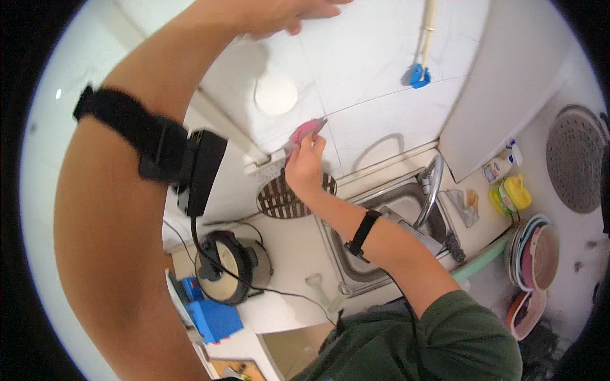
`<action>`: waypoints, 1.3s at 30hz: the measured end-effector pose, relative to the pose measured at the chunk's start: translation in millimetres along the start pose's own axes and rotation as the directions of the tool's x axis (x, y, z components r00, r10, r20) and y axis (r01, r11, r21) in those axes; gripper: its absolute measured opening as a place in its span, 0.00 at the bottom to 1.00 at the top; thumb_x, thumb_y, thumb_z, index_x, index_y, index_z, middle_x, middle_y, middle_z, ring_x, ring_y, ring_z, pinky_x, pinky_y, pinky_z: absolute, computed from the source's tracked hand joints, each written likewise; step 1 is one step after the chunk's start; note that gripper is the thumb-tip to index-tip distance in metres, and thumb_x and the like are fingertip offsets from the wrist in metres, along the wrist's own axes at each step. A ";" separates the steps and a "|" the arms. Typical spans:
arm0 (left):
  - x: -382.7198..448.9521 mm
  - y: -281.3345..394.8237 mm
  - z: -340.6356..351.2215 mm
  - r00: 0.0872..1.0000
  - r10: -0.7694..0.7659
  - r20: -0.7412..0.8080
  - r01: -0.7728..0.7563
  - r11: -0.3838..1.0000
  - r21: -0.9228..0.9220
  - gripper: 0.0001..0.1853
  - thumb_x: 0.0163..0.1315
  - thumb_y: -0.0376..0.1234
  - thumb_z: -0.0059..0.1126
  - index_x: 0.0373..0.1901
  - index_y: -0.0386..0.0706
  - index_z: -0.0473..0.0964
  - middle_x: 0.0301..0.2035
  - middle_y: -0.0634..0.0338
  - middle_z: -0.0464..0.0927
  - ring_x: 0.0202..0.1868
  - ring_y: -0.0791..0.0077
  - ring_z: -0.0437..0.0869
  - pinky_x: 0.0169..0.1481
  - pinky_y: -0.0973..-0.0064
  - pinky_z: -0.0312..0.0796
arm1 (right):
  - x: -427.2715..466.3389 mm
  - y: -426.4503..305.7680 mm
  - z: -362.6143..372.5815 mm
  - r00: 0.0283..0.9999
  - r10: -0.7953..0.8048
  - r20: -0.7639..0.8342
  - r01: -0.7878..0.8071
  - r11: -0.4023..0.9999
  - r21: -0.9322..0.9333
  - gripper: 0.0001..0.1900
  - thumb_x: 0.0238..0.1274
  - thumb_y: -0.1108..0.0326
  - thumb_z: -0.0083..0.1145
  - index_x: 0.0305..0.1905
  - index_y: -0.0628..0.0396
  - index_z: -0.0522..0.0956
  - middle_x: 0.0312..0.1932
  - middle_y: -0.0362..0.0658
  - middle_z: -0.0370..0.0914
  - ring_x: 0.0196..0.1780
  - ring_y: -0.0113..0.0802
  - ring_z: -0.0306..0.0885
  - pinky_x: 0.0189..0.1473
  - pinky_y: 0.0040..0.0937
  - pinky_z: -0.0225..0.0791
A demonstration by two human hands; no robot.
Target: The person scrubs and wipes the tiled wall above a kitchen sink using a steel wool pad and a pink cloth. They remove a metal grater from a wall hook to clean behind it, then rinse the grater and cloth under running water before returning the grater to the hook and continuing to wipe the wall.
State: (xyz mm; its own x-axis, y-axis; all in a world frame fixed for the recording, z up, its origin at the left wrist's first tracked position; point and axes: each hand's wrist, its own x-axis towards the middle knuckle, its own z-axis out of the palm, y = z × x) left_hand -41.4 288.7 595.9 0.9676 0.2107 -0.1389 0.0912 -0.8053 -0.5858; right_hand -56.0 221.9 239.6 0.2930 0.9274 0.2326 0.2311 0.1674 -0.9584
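My right hand grips a pink and grey cloth against the white tiled wall. Beneath that hand, a round slatted rack leans at the back of the counter, partly hidden by my wrist. My left hand is raised high before the wall, blurred and cut by the top edge; whether it holds anything cannot be seen. A white round disc is on the wall below it. Black straps circle both forearms, and a black box with a cable sits on the left one.
A steel sink with a curved faucet lies under my right forearm. An electric cooker stands left. A blue-headed brush hangs on the wall. A spray bottle, yellow container and stacked basins are right.
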 end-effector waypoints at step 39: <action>-11.8 6.9 -0.2 0.998 -0.039 0.041 0.036 0.997 0.069 0.13 0.59 0.25 0.66 0.47 0.35 0.81 0.70 0.50 0.71 0.78 0.56 0.62 0.86 0.53 0.48 | 98.2 83.5 -60.8 0.724 0.687 0.064 -0.487 0.443 0.753 0.11 0.71 0.77 0.48 0.53 0.67 0.77 0.46 0.55 0.81 0.41 0.40 0.84 0.37 0.35 0.82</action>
State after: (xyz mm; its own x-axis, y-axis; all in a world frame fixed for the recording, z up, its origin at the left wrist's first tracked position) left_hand -52.2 280.6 593.7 0.9529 0.2645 -0.1485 0.1099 -0.7573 -0.6438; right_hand 48.5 306.6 192.5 0.3112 0.8078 -0.5006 -0.7391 -0.1254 -0.6618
